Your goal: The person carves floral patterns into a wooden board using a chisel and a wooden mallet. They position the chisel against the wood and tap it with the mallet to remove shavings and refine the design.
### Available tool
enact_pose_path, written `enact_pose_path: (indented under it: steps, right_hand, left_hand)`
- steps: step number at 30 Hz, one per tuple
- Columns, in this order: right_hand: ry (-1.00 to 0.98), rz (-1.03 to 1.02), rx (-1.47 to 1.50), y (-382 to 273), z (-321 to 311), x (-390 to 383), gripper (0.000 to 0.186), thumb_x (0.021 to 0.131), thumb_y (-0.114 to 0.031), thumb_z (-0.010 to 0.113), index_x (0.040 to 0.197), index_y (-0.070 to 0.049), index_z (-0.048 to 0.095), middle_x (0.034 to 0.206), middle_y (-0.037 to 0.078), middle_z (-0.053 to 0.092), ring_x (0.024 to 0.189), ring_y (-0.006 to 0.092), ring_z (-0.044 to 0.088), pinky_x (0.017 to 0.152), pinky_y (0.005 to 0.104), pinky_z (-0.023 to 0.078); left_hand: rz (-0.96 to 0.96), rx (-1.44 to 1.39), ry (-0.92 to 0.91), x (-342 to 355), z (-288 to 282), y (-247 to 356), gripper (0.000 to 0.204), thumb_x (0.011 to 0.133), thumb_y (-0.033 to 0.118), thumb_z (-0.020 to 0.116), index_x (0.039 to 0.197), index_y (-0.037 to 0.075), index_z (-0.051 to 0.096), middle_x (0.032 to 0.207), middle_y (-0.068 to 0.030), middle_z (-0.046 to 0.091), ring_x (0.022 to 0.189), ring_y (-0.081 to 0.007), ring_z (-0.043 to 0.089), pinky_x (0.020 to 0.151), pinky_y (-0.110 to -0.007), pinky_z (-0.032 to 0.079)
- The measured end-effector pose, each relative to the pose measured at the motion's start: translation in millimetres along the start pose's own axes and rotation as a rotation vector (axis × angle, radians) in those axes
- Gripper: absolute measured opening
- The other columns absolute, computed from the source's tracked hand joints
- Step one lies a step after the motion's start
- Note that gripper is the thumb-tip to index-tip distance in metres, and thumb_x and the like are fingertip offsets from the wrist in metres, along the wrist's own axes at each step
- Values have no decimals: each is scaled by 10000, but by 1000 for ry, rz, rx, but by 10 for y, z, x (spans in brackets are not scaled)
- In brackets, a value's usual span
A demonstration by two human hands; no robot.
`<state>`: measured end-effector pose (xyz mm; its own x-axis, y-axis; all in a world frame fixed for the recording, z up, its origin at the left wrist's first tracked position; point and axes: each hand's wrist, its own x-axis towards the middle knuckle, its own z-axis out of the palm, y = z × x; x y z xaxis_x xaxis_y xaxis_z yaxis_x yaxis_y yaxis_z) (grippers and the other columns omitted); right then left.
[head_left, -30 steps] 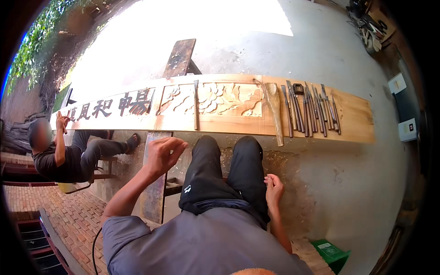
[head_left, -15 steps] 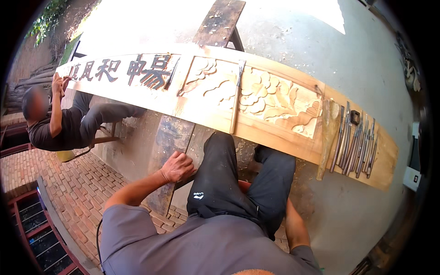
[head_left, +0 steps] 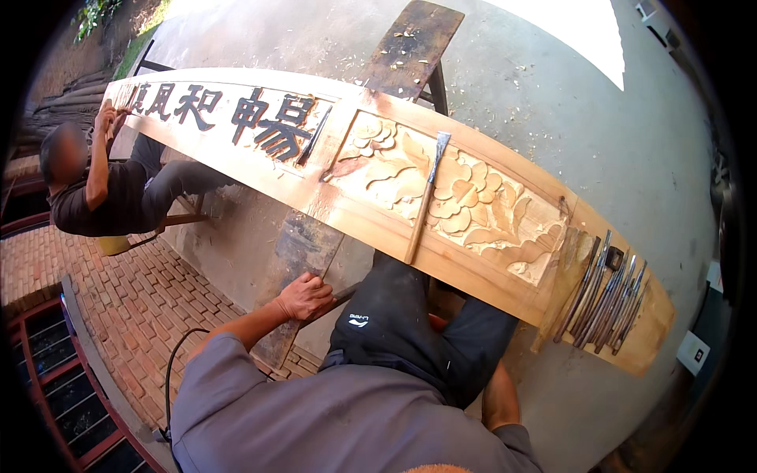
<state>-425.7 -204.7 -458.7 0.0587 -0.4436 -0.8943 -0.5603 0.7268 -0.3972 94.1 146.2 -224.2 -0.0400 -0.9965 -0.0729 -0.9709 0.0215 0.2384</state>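
Note:
My left hand [head_left: 306, 296] is closed with curled fingers at the edge of a dark, worn wooden bench [head_left: 276, 335], left of my thigh. My right forearm [head_left: 501, 398] goes down beside my right thigh, which hides most of that hand and its fingers. Across my knees' far side lies a long carved wooden board [head_left: 473, 288], with flowers and leaves in relief in a recessed panel. A flat chisel [head_left: 426, 206] with a wooden handle rests on it, its blade pointing away. Neither hand touches the chisel.
Several carving tools [head_left: 603, 303] lie beside a wooden mallet [head_left: 569, 288] on the board's right end. Dark carved characters [head_left: 272, 122] fill its left part. A co-worker [head_left: 102, 185] sits at the far left, hands at the board. Shavings litter the far bench plank [head_left: 414, 43].
The view has tilted, so the board and tools sit lower and further right in the picture. My left hand stays curled at the bench edge. The chisel still lies on the board.

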Motion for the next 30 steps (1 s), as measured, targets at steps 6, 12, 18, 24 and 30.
enact_pose_path:
  steps: [6,12,18,24,30]
  right_hand:
    - [24,-196,128,11,-248,473,349,1158,-281,649,1180,29,807,1067,129,831,924,254,787,835,377,607]
    - [197,-338,320,-368,-235,-212,420,1176,-339,604,1123,31,796,1057,124,838,911,248,811,772,373,610]
    - [557,-675,195,-933,-635,-1516,407,1203,-325,565,1159,22,773,1086,122,836,955,225,820,756,327,602]
    - [831,-1113,-85,-1704,-642,-2173,219,1142,-183,677,1195,-14,805,1029,117,854,881,224,823,773,363,622]
    - [1052,-1180,-626,-2414,-109,-2444,228,1046,-190,774,1257,-104,792,1159,128,851,999,363,819,830,462,631]
  left_hand:
    - [-11,63,-37,6,-4,57,155,953,293,744,867,195,661,904,2,544,953,-226,519,857,-409,412]
    - [-63,107,38,-112,-69,110,230,982,277,765,813,165,658,891,-25,564,908,-257,539,856,-429,428]
    - [-86,125,73,-7,-84,161,228,972,308,747,826,165,645,891,-34,574,934,-265,552,888,-435,439]
    - [-40,115,86,88,-21,158,230,974,307,737,825,161,641,892,-33,581,940,-270,555,881,-431,441]
    - [-60,93,93,-52,42,96,208,963,289,766,851,153,654,905,-44,577,943,-285,551,872,-444,435]
